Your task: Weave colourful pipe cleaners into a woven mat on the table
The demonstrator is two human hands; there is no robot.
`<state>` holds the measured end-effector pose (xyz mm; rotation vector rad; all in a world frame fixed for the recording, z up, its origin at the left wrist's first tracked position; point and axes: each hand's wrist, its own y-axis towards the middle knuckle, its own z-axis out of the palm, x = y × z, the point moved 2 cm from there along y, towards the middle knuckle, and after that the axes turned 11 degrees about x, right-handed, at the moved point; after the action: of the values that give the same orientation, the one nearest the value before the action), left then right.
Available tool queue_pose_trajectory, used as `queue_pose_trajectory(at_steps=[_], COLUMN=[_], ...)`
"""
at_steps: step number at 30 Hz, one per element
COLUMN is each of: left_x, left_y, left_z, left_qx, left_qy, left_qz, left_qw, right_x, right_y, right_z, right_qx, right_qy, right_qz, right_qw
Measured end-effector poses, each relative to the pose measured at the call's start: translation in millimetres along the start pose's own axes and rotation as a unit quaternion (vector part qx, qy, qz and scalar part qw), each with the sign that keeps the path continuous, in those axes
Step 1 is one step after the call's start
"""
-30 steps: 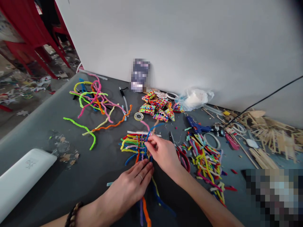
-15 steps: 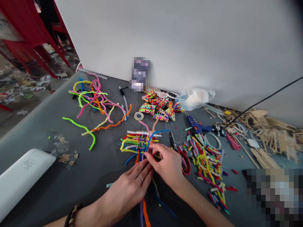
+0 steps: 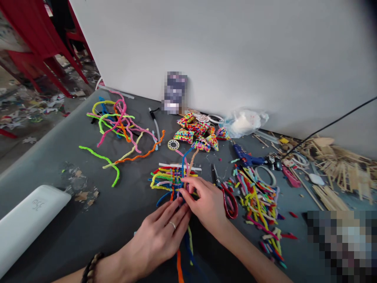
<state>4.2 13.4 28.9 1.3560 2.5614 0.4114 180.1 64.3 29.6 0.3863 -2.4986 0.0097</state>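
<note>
A small multicoloured pipe-cleaner weave lies on the dark table, its strips crossing one another with loose ends sticking out. My left hand, with a ring on one finger, presses its closed fingertips onto the near end of the weave and hides that part; its thumb is out of sight. Pinched between the thumb and fingers of my right hand is a blue pipe cleaner, which stands up from the weave and bends away toward the back. Orange and other long ends trail out below my hands.
Scissors with red handles lie right of my right hand, near cut pipe-cleaner pieces and a blue glue gun. Woven pieces sit behind. Long pipe cleaners and a white power bank are at left; wooden sticks at right.
The blue pipe cleaner has swung from leaning rightward to pointing up and away, over the weave. My hands stay almost in place, with the left fingers slightly shifted.
</note>
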Motion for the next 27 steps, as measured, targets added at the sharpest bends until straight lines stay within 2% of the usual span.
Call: queue_pose_trajectory(at_steps=[4, 7, 10, 13, 23, 27], left_x=[12, 24, 32, 36, 35, 34], left_y=[-4, 0, 5, 6, -2, -2], left_z=[-9.4, -9.1, -6.2, -3.8, 5.5, 2.9], left_qx=[-0.058, -0.066, -0.064, -0.048, -0.008, 0.034], left_qy=[-0.039, -0.065, -0.094, -0.109, -0.102, -0.077], left_qz=[-0.058, -0.163, -0.207, -0.219, -0.205, -0.172], left_qw=[0.996, 0.982, 0.972, 0.968, 0.973, 0.982], right_x=[11, 16, 15, 13, 16, 22], right_y=[-9, -14, -17, -19, -26, -31], right_z=[-7, -14, -16, -13, 4, 2], right_qx=[0.012, 0.033, 0.054, 0.066, 0.035, 0.028], right_qy=[0.060, 0.032, 0.010, -0.021, -0.117, -0.185], right_qz=[-0.039, -0.063, -0.085, -0.106, -0.182, -0.250], right_qw=[0.997, 0.997, 0.995, 0.992, 0.976, 0.950])
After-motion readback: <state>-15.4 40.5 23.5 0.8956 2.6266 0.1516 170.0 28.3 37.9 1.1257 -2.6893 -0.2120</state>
